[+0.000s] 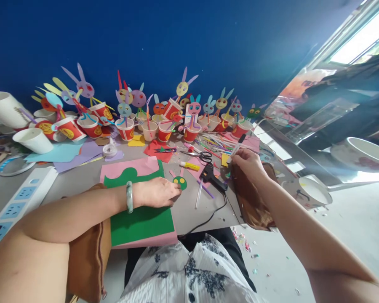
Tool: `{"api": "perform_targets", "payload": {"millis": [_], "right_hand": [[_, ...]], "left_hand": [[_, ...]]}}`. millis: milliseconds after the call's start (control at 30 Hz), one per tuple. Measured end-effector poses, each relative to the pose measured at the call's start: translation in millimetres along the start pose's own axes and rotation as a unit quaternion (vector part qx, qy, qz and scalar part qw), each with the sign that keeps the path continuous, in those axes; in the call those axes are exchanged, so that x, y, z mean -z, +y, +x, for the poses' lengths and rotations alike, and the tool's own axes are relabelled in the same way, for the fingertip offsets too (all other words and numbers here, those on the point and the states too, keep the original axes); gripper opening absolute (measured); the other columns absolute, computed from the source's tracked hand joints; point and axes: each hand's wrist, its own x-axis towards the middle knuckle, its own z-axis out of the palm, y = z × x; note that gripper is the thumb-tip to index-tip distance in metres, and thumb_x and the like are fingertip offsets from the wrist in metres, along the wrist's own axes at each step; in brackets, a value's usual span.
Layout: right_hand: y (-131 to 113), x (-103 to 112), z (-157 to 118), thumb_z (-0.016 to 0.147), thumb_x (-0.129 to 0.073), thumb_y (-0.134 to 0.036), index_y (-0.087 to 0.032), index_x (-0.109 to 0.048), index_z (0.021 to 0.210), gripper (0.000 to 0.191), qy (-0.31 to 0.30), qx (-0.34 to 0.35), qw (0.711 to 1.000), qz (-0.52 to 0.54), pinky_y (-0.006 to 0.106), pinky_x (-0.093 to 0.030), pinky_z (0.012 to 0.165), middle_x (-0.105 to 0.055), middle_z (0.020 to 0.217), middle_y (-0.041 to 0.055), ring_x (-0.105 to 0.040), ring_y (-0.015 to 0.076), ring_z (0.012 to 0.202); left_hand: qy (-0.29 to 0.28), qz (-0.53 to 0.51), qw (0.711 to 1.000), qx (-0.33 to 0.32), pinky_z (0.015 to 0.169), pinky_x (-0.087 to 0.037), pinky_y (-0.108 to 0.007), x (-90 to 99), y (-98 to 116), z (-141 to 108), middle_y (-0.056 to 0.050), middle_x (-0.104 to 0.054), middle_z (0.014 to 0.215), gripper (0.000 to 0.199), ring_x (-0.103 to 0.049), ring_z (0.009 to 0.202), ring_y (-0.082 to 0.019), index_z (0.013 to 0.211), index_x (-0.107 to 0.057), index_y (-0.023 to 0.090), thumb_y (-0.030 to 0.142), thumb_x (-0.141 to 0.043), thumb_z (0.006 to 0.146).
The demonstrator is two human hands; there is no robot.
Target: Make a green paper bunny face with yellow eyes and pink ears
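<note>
My left hand (159, 192), with a jade-coloured bangle on its wrist, rests over a green paper sheet (142, 225) that lies on pink paper (105, 170). Its curled fingertips pinch the lower edge of a small green paper rabbit head (180, 182) with yellow eyes and pink ears. At the right, my right hand (248, 162) is closed around a white marker pen (236, 150) with a black end, held tilted above the table. Between my hands lie a black hot glue gun (213, 177) with a clear glue stick, a yellow glue stick tube (189, 166) and black-handled scissors (204, 156).
Paper cups (126, 128) holding paper rabbit figures line the wall. Coloured pipe cleaners (216, 145) lie behind the scissors. A white power strip (22, 198) is at the left. Brown bags (91, 256) hang by the table edge; the glue gun's cord (213, 214) runs toward my lap.
</note>
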Motion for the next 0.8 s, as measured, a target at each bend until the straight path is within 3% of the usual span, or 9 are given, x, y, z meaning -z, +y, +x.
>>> {"api": "perform_targets", "payload": {"millis": [200, 367, 467, 533, 567, 633, 733, 800], "right_hand": [[-14.7, 7.6, -6.2, 0.070, -0.065, -0.039, -0.025, -0.054, 0.079, 0.020, 0.028, -0.034, 0.993, 0.113, 0.029, -0.042, 0.052, -0.057, 0.066, -0.0019, -0.051, 0.0148, 0.056], [-33.1, 9.7, -25.5, 0.072, -0.062, -0.028, -0.026, -0.054, 0.080, 0.012, 0.034, 0.020, 0.982, 0.184, 0.030, -0.041, 0.056, -0.064, 0.079, 0.0016, -0.048, 0.0134, 0.059], [-38.9, 2.7, -51.7, 0.074, -0.060, -0.023, -0.024, -0.057, 0.084, 0.010, -0.013, 0.076, 0.988, 0.132, 0.029, -0.040, 0.056, -0.063, 0.077, 0.0012, -0.051, 0.0139, 0.060], [-39.0, -5.5, -71.3, 0.078, -0.059, -0.025, -0.023, -0.057, 0.083, 0.006, -0.092, 0.157, 0.982, 0.042, 0.029, -0.044, 0.061, -0.063, 0.078, 0.0017, -0.055, 0.0152, 0.065], [-38.1, -10.4, -80.2, 0.082, -0.058, -0.026, -0.022, -0.058, 0.084, 0.004, -0.136, 0.200, 0.970, -0.017, 0.028, -0.043, 0.061, -0.061, 0.074, 0.0009, -0.054, 0.0149, 0.064], [-34.8, -21.1, -94.2, 0.090, -0.053, -0.026, -0.021, -0.062, 0.094, 0.011, -0.234, 0.296, 0.919, -0.115, 0.027, -0.043, 0.062, -0.063, 0.076, 0.0021, -0.055, 0.0145, 0.064], [-28.0, -35.9, -103.9, 0.095, -0.048, -0.024, -0.018, -0.064, 0.104, 0.020, -0.252, 0.427, 0.843, -0.211, 0.029, -0.043, 0.066, -0.067, 0.080, 0.0055, -0.058, 0.0160, 0.067], [-23.3, -42.2, -103.7, 0.096, -0.047, -0.024, -0.017, -0.066, 0.100, 0.020, -0.240, 0.453, 0.821, -0.252, 0.029, -0.041, 0.065, -0.067, 0.078, 0.0056, -0.057, 0.0162, 0.064]], "left_hand": [[-0.020, 0.012, 1.000, -0.005, 0.061, -0.047, -0.029, -1.7, -1.9, 2.4, -0.009, -0.070, 0.107, 0.011, -0.070, 0.087, -0.021, 0.097, -0.063, 0.013, 0.023, -0.057, 0.096], [-0.058, 0.025, 0.998, 0.012, 0.060, -0.047, -0.031, 2.7, -1.6, -0.3, -0.011, -0.069, 0.120, 0.019, -0.070, 0.082, -0.021, 0.108, -0.065, 0.012, 0.025, -0.056, 0.097], [-0.050, 0.007, 0.999, 0.001, 0.063, -0.048, -0.031, 2.8, -3.5, -3.8, -0.011, -0.067, 0.128, 0.021, -0.070, 0.085, -0.021, 0.111, -0.065, 0.014, 0.025, -0.063, 0.092], [-0.045, -0.003, 0.999, -0.001, 0.064, -0.049, -0.031, 1.7, -5.2, -5.2, -0.011, -0.067, 0.128, 0.021, -0.070, 0.085, -0.021, 0.111, -0.065, 0.015, 0.024, -0.063, 0.092], [-0.045, -0.003, 0.999, -0.002, 0.065, -0.049, -0.031, 1.1, -5.9, -5.5, -0.011, -0.067, 0.128, 0.021, -0.070, 0.086, -0.021, 0.111, -0.065, 0.015, 0.024, -0.061, 0.093], [-0.046, 0.006, 0.999, -0.008, 0.067, -0.050, -0.031, 0.4, -6.3, -5.5, -0.011, -0.067, 0.130, 0.021, -0.070, 0.087, -0.020, 0.112, -0.064, 0.014, 0.022, -0.055, 0.096], [-0.041, 0.021, 0.999, -0.011, 0.068, -0.051, -0.030, 0.8, -4.8, -4.6, -0.011, -0.066, 0.131, 0.024, -0.071, 0.087, -0.020, 0.114, -0.063, 0.013, 0.019, -0.048, 0.097], [-0.040, 0.029, 0.999, -0.009, 0.067, -0.051, -0.031, 1.9, -3.0, -4.1, -0.012, -0.066, 0.129, 0.026, -0.070, 0.086, -0.020, 0.116, -0.062, 0.011, 0.018, -0.045, 0.097]]}}
